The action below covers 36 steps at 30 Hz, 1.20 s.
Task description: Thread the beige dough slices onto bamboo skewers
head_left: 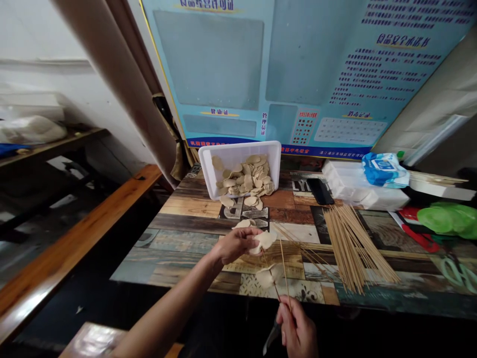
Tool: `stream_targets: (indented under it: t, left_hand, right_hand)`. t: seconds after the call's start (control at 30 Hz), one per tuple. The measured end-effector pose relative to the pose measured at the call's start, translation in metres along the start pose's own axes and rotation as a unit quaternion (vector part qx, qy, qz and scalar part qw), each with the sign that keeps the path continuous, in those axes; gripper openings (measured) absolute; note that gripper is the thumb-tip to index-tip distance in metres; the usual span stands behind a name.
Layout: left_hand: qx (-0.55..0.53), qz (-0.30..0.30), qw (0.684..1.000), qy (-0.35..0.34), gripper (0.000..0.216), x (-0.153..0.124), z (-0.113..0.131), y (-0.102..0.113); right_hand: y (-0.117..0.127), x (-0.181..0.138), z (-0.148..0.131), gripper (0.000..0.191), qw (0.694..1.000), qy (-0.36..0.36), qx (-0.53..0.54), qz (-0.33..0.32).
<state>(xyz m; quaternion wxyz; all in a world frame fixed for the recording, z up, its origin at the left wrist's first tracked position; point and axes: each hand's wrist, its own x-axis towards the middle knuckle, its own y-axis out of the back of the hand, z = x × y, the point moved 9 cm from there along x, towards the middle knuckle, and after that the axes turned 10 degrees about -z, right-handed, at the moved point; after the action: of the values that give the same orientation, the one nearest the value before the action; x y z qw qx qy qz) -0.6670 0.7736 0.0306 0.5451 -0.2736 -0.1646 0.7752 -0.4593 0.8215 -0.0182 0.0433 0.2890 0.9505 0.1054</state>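
Note:
My left hand (236, 244) is closed on a pale round slice (265, 240), holding it just above the table near the tips of two thin bamboo skewers (283, 268). My right hand (298, 328), at the table's near edge, grips the lower ends of those skewers. Another pale slice (269, 275) sits threaded on the skewers below the first. A white tub (208, 169), tipped on its side at the back, spills several more slices (246, 181) onto the table.
A loose fan of bamboo skewers (354, 243) lies to the right. A black remote-like object (320, 191), white packs with a blue wipes packet (383, 169) and green plastic (447, 219) sit at the right. A wooden bench (74, 238) runs along the left. A blue poster board (283, 74) leans behind.

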Motion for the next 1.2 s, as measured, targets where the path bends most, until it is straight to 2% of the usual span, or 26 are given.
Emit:
stream_targets:
  t: [0.1,0.2,0.3,0.47,0.6,0.7,0.8,0.87,1.0,1.1,1.2]
  left_hand:
    - [0.026,0.003,0.999,-0.017,0.044,0.0,0.002,-0.004]
    - [0.087,0.046,0.993,-0.062,0.044,-0.001,0.01,0.002]
    - [0.181,0.08,0.975,-0.097,0.039,-0.005,0.019,0.004]
    - [0.296,0.079,0.946,-0.11,0.031,-0.008,0.018,-0.01]
    - [0.319,0.075,0.938,-0.115,0.056,-0.01,0.007,-0.018]
    - [0.311,0.075,0.942,-0.1,0.076,-0.011,-0.003,-0.019]
    - [0.277,0.08,0.954,-0.08,0.084,-0.01,-0.009,-0.014]
    - [0.218,0.067,0.972,-0.064,0.075,-0.009,-0.013,-0.012]
    - [0.134,0.033,0.99,-0.024,0.043,-0.006,-0.02,-0.01]
    - [0.104,0.05,0.993,-0.024,0.038,-0.007,-0.024,-0.009]
    - [0.028,0.07,0.997,-0.012,0.04,-0.006,-0.039,-0.011]
  right_hand:
    - [-0.003,0.001,-0.001,0.038,1.0,-0.014,0.007,0.007]
    - [-0.005,0.003,-0.002,0.037,1.0,-0.02,0.014,0.011]
    - [-0.004,0.004,-0.005,0.038,1.0,-0.022,0.014,0.011]
    - [-0.005,0.008,-0.007,0.038,1.0,-0.027,0.005,0.002]
    - [-0.007,0.011,-0.003,0.036,1.0,-0.016,0.0,-0.019]
    - [-0.006,0.012,-0.001,0.034,1.0,-0.006,-0.002,-0.021]
    - [-0.004,0.013,-0.001,0.034,1.0,-0.003,0.002,-0.019]
    - [-0.004,0.013,-0.003,0.035,1.0,-0.005,0.002,-0.024]
    - [-0.003,0.012,-0.004,0.035,1.0,-0.008,-0.001,-0.012]
    - [-0.007,0.011,-0.006,0.035,1.0,0.0,0.006,-0.025]
    - [-0.013,0.01,-0.007,0.036,1.0,0.003,0.012,-0.024]
